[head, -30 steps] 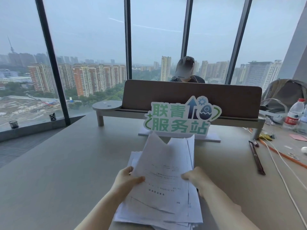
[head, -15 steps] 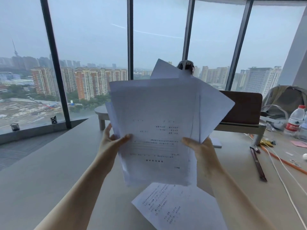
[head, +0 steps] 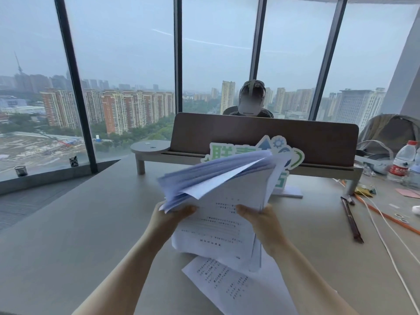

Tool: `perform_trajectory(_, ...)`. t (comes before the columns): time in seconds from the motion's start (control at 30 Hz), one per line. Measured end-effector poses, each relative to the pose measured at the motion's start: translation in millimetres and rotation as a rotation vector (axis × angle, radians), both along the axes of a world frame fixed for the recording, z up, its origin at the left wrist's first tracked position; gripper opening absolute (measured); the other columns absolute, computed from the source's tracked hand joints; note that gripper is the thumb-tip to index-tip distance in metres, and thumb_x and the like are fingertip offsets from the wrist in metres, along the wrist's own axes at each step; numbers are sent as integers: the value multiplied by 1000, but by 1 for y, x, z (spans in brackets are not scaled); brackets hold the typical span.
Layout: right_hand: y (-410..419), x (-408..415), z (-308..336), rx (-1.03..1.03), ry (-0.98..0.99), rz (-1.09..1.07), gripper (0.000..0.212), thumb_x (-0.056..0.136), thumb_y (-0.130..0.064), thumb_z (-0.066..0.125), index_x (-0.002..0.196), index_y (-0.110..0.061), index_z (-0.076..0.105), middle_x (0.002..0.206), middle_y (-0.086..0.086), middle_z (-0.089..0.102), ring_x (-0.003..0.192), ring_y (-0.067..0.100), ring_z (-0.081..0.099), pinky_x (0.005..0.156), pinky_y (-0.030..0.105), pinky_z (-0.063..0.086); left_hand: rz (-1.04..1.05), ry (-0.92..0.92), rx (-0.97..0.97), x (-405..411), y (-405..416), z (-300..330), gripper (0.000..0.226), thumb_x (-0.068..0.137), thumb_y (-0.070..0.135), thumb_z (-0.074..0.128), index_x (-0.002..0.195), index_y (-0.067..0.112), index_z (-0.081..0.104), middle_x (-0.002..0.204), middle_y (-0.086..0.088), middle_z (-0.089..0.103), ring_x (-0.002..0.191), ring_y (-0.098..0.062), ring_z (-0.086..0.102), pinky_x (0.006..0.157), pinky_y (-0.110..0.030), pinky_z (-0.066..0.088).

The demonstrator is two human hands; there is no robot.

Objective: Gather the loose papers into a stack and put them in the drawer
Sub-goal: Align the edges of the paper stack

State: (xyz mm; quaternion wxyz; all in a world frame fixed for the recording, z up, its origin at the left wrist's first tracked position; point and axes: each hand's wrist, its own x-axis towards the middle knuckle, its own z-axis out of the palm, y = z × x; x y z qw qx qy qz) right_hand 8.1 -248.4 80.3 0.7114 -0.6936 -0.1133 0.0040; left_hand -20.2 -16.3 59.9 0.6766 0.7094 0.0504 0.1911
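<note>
A thick bundle of white printed papers [head: 218, 196] is held above the grey table [head: 79, 235], its upper sheets bending forward and fanning out. My left hand [head: 168, 215] grips the bundle's left edge. My right hand [head: 261, 218] grips its right edge, thumb on the printed front page. One loose printed sheet [head: 229, 285] lies flat on the table below the bundle, near me. No drawer is in view.
A green and white sign [head: 288, 153] stands behind the papers before a brown desk divider [head: 318, 139]; a person sits beyond it. At right lie a dark pen-like stick [head: 352, 220], white and orange cables [head: 384, 219] and a water bottle [head: 403, 161]. Windows fill the far side.
The papers went from lying on the table to being lifted upright in both hands, leaving one sheet below. Now the bundle's top has flopped forward and sits lower.
</note>
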Motion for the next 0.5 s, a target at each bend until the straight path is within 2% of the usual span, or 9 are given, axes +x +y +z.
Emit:
perform_trajectory(0.07,-2,2,4,11,1,-3,20,85,0,69,91,-18,77,93,5,80,95,32,74,90,50,57,30,-21,-7,0,0,3,10,70,5,82,73,9,73,72,-5,71,63,-17,63,63,-29,52)
perform_trajectory(0.13,-6,4,9,54,-10,14,22,86,3,65,98,-13,76,102,13,78,99,37,71,92,56,54,28,-28,8,0,2,5,17,70,8,81,76,-6,73,75,-12,71,63,-18,63,62,-32,53)
perform_trajectory(0.23,-7,7,16,84,-17,53,23,88,3,62,105,-7,74,108,18,75,101,39,70,92,59,53,-7,17,25,-2,8,8,20,72,14,81,80,-4,76,81,-12,77,70,-22,70,71,-36,57)
perform_trajectory(0.33,-6,10,16,105,49,104,23,94,-9,59,115,-7,70,111,15,75,104,36,70,95,57,52,-39,70,57,-3,17,9,22,73,16,81,83,-3,77,89,-20,77,78,-31,72,79,-44,59)
perform_trajectory(0.4,-9,14,14,131,150,145,29,99,-27,53,116,-9,67,108,14,75,96,35,71,86,48,57,0,79,50,-5,22,5,21,75,14,80,84,-4,75,89,-24,75,75,-32,70,79,-48,58)
perform_trajectory(0.47,-15,21,6,-41,176,61,34,99,-38,48,109,-11,67,92,11,72,74,28,66,64,35,53,68,95,28,-9,28,-1,15,77,11,77,82,-3,75,81,-21,76,70,-30,67,74,-48,57)
perform_trajectory(0.5,-20,26,-1,-178,180,11,30,98,-34,50,104,-10,66,85,9,66,68,23,59,60,33,47,96,105,21,-11,31,-5,12,78,11,76,79,-1,74,73,-16,75,68,-28,65,72,-45,57)
